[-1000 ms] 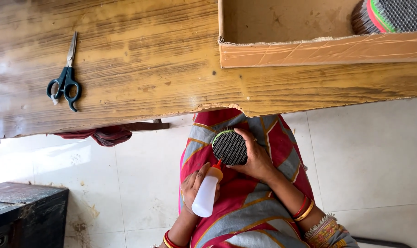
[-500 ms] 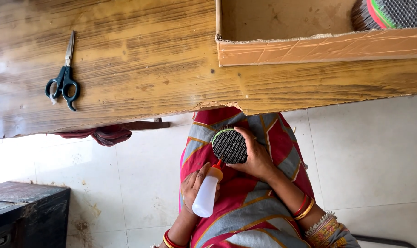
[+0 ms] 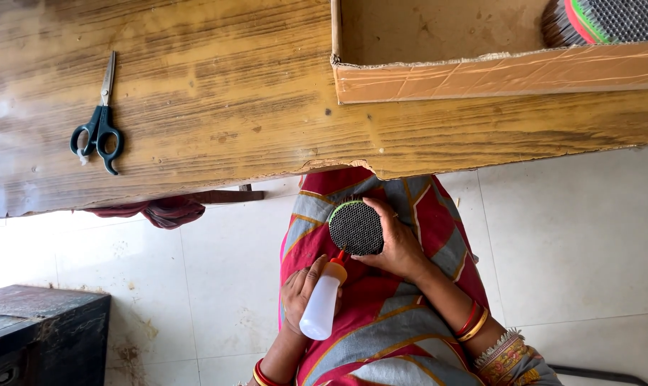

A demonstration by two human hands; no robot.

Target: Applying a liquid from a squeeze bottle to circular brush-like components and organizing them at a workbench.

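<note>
White plastic fills the left hand (image 3: 299, 297): a small squeeze bottle (image 3: 320, 307) gripped around its body, tilted so that its orange-and-red nozzle touches the lower edge of a round black mesh disc (image 3: 355, 228). The right hand (image 3: 399, 246) holds that disc from the side, fingers curled round its rim, which shows a thin green edge. Both hands are closed on what they carry, over the lap, just below the bench (image 3: 217, 93) edge. Red and gold bangles (image 3: 472, 322) circle the right wrist, red ones the left. The lap is draped in red, grey and yellow striped cloth (image 3: 381, 336), with pale floor tiles (image 3: 567, 243) on either side and a dark wooden chest (image 3: 42, 332) at the lower left. Farther off, the worn wooden bench carries black-handled scissors (image 3: 97, 123), lying closed, well apart from the hands. An open cardboard box (image 3: 495, 71) sits at the bench's right, with a stack of similar discs (image 3: 602, 18) in its far corner.
</note>
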